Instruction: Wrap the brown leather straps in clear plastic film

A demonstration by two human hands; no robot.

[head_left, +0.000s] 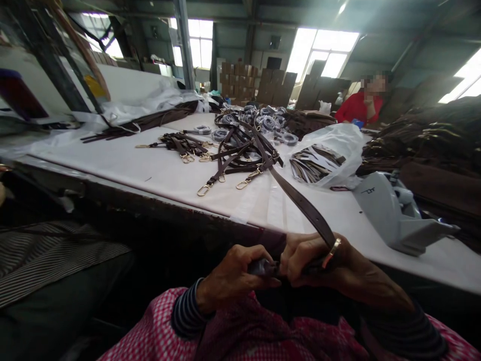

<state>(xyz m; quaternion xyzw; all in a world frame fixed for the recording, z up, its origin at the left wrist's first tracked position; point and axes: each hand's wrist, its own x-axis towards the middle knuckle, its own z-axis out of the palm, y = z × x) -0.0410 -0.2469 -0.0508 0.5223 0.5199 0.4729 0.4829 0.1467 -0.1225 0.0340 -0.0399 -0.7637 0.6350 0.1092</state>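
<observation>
So the plastic bag (343, 143) holds brown strips (315, 163), and both hands, left (240, 271) and right (308, 258), curl closed around a strap (304, 203) past the table (180, 195) edge.

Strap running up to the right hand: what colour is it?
The strap is dark brown; the head view shows it best.

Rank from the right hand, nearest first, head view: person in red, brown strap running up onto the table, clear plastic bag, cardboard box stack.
From the right hand:
1. Brown strap: in its grip
2. Clear plastic bag: on the table, right side
3. Person in red: beyond the table, right
4. Cardboard box stack: far background
</observation>
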